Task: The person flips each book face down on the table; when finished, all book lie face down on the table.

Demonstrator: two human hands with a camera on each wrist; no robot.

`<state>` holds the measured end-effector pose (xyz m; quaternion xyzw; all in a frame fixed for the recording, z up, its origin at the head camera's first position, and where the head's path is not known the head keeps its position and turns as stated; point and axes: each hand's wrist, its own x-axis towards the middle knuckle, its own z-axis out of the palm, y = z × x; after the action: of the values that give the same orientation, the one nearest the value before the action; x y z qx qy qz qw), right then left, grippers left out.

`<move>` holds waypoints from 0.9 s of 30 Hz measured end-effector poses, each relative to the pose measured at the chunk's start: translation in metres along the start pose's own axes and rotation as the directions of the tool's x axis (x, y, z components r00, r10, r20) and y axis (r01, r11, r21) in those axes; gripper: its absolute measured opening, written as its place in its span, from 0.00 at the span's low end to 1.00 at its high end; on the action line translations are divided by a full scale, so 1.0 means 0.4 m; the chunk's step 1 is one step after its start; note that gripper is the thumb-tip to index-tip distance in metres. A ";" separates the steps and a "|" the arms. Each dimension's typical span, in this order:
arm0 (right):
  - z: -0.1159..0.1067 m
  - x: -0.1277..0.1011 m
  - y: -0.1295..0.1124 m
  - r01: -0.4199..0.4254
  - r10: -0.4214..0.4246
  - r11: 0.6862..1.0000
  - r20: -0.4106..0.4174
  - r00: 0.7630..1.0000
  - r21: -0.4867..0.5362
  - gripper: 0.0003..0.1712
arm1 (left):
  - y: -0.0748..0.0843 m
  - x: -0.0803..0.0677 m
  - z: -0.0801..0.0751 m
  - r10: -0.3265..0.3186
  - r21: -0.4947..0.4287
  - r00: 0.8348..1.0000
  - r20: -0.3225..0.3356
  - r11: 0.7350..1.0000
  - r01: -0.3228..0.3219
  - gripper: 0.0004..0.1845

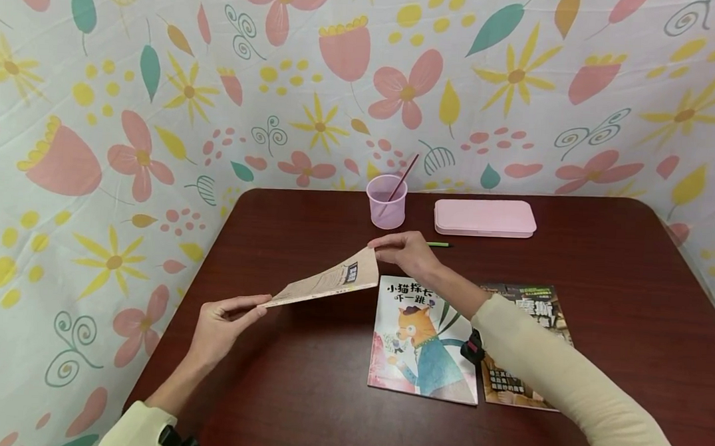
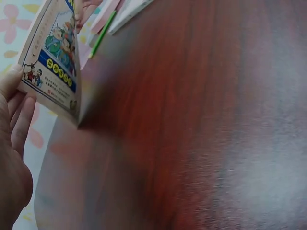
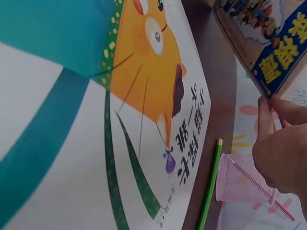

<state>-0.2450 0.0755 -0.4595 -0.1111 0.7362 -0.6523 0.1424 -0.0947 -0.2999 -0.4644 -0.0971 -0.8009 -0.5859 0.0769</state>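
A thin paperback book [image 1: 331, 278] is held tilted above the left part of the table, one cover with blue title bands and cartoon figures showing in both wrist views. My left hand [image 1: 218, 327] pinches its near left corner between thumb and fingers. At the far right corner, my right hand [image 1: 410, 255] pinches the edge; the right wrist view shows thumb and finger meeting there. Below the right forearm lies a picture book [image 1: 418, 345] with an orange cat in a blue coat. Beside it, a darker book [image 1: 534, 300] is partly covered by the sleeve.
Toward the back of the dark wooden table [image 1: 290, 400] stands a pink mesh cup [image 1: 387, 207] with a dark red stick [image 1: 403, 178] in it. A pink pencil case [image 1: 485, 218] lies to its right. Behind my right hand is a green pencil [image 1: 439, 244]. Flowered cloth [image 1: 331, 135] hangs behind.
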 end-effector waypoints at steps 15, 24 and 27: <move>0.032 0.033 0.047 0.011 -0.011 0.997 0.001 1.000 -0.081 0.19 | -0.065 -0.038 0.070 0.124 0.178 0.988 0.091 0.974 -0.139 0.12; 0.038 0.067 0.058 0.005 -0.005 0.995 -0.003 1.000 -0.095 0.17 | -0.102 -0.057 0.092 0.223 0.267 0.957 0.184 0.926 -0.267 0.14; 0.039 0.076 0.060 -0.016 0.017 0.995 0.000 1.000 -0.102 0.16 | -0.107 -0.065 0.099 0.217 0.313 0.952 0.216 0.908 -0.278 0.14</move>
<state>-0.2675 0.0534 -0.4868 -0.1126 0.7694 -0.6125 0.1423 -0.0804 -0.2765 -0.5222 -0.2350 -0.8746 -0.4132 0.0953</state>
